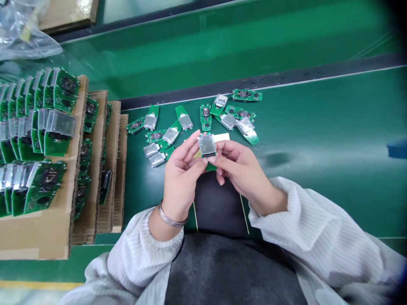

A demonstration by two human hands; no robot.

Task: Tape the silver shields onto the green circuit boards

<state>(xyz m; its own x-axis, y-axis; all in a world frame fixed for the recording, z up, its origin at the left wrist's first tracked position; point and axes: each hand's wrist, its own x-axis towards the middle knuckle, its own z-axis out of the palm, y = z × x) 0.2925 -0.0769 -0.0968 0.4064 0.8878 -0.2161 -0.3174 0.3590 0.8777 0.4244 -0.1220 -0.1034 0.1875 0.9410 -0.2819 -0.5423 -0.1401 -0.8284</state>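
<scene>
At the left, boards (46, 186) stood on edge in rows on upright cardboard (44, 237), so the step seemed best done with the left sleeve (127, 248) well clear of them. Loose boards (172, 134) lay on the worktop (324, 178) just beyond the hands, some overlapping, and a careful reach would have spared their screens.

The left hand (182, 171) was closed to a narrow pinch, its thumb at the lower edge of a screen (207, 145), its fingers along the left side and partly behind. That screen belonged to the held board (211, 166), which was between the two hands with its glass facing up and its green end toward the body. A light grip by the edges looked right, since hard thumb pressure might have smudged the glass or strained its joint.

The right hand (243, 165) was likewise nearly closed on the board, its thumb near the screen's lower right corner and its other fingers curled; how far they reached behind, one could not tell
</scene>
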